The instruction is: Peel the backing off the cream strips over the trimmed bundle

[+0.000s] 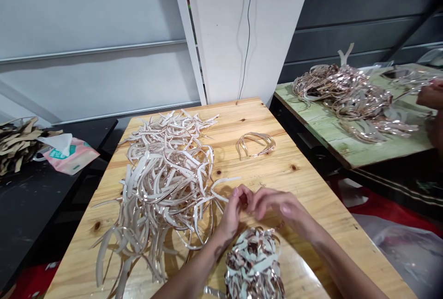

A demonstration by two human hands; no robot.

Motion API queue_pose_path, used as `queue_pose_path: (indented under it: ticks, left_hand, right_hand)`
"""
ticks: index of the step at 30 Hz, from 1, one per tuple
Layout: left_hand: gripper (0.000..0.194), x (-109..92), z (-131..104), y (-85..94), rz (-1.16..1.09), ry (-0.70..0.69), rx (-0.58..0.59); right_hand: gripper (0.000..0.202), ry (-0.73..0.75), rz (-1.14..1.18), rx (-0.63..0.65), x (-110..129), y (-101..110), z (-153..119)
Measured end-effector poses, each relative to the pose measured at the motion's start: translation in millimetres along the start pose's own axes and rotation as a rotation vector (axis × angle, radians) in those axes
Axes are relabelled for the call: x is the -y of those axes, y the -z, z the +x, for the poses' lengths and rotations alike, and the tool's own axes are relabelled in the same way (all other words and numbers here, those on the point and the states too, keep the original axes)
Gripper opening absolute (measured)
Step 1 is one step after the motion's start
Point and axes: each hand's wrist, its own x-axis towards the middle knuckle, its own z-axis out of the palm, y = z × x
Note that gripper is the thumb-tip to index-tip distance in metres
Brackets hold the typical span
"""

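Facing each other over tabletop (349, 239): left hand (233, 211), right hand (278, 203) | fingers (265, 196) curled, can't tell if clamped | crinkled strip bundle (258, 262) between forearms (199, 264) | strip heap (169, 176) leftward

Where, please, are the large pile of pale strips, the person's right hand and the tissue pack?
Pile of pale strips (168, 176): head view, middle of the heap.
Right hand (284, 200): head view, middle of the hand.
Tissue pack (76, 159): head view, pink wrapper.

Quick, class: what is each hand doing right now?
Left hand: fingers curled; contents cannot be told.
Right hand: fingers bent; contents cannot be told.
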Motion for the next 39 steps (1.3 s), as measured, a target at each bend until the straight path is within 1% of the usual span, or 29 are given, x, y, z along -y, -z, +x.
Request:
queue_pose_path:
  ticks: [2, 4, 5, 6, 7, 8, 9, 11, 13, 17, 18, 19, 22, 24, 25, 29, 30, 33, 35, 37, 39]
  left_hand:
    - [0.057, 0.2, 0.3, 0.2, 0.089, -0.052, 0.022]
    - [0.051, -2.1, -0.8, -0.7, 0.212, -0.064, 0.062]
    - [0.048, -3.8, -1.7, -1.4, 0.266, -0.057, 0.085]
    - [0.046, -5.6, -2.7, -2.1, 0.307, -0.050, 0.110]
    - [0.045, -7.1, -3.6, -2.6, 0.335, -0.045, 0.135]
    - [0.045, -8.1, -4.4, -2.9, 0.356, -0.042, 0.160]
    - [0.045, -8.6, -4.9, -3.0, 0.373, -0.042, 0.179]
    - [0.045, -8.3, -5.2, -2.7, 0.398, -0.044, 0.196]
    - [0.045, -7.8, -5.2, -2.5, 0.410, -0.041, 0.183]
    - [0.043, -9.8, -5.4, -3.9, 0.397, -0.037, 0.176]
    - [0.043, -10.6, -5.4, -4.4, 0.396, -0.039, 0.179]
    - [0.043, -11.3, -5.4, -4.8, 0.398, -0.043, 0.179]
    - [0.045, -11.6, -5.2, -5.7, 0.412, -0.055, 0.160]
    - [0.045, -10.8, -5.1, -5.9, 0.415, -0.060, 0.149]
    - [0.045, -10.4, -5.1, -6.1, 0.412, -0.060, 0.150]
    - [0.045, -9.8, -4.9, -6.2, 0.418, -0.065, 0.151]
    - [0.045, -9.6, -4.8, -5.9, 0.429, -0.065, 0.149]
    - [0.046, -7.6, -3.9, -3.9, 0.449, -0.067, 0.161]
    - [0.047, -6.0, -3.2, -2.4, 0.443, -0.070, 0.177]
    - [0.047, -5.5, -2.7, -2.0, 0.437, -0.075, 0.183]
    - [0.046, -6.6, -2.5, -2.7, 0.436, -0.077, 0.184]
  right_hand:
    - [0.035, 0.028, -0.172, -0.289, -13.1, 8.0, 1.0]
    - [0.024, 0.042, -0.513, -0.516, -24.8, 17.0, 3.2]
    - [0.025, 0.048, -0.718, -0.588, -30.4, 21.0, 4.4]
    - [0.033, 0.050, -0.909, -0.628, -36.1, 24.3, 5.3]
    - [0.044, 0.046, -1.070, -0.640, -42.1, 26.8, 5.9]
    - [0.052, 0.028, -1.185, -0.615, -48.1, 28.4, 6.1]
    - [0.057, 0.000, -1.260, -0.575, -54.1, 29.1, 6.0]
    - [0.056, -0.066, -1.350, -0.483, -64.3, 28.2, 5.9]
    - [0.055, -0.106, -1.390, -0.452, -70.1, 25.5, 7.4]
    - [0.074, -0.080, -1.417, -0.567, -68.9, 21.0, 18.9]
    - [0.076, -0.068, -1.443, -0.564, -67.8, 20.8, 22.6]
    - [0.073, -0.056, -1.474, -0.531, -67.2, 21.0, 25.9]
    - [0.058, -0.034, -1.528, -0.354, -68.6, 22.6, 31.4]
    - [0.053, -0.032, -1.529, -0.296, -70.3, 23.3, 31.7]
    - [0.052, -0.029, -1.528, -0.304, -70.9, 23.3, 31.3]
    - [0.062, -0.017, -1.529, -0.430, -72.0, 22.1, 30.1]
    - [0.063, -0.019, -1.536, -0.430, -72.7, 22.1, 30.1]
    - [0.058, -0.021, -1.559, -0.358, -76.1, 23.6, 30.2]
    - [0.056, -0.012, -1.546, -0.366, -77.4, 25.0, 30.3]
    - [0.058, -0.010, -1.498, -0.437, -76.5, 26.4, 31.4]
    - [0.063, -0.032, -1.440, -0.538, -74.2, 28.2, 34.9]
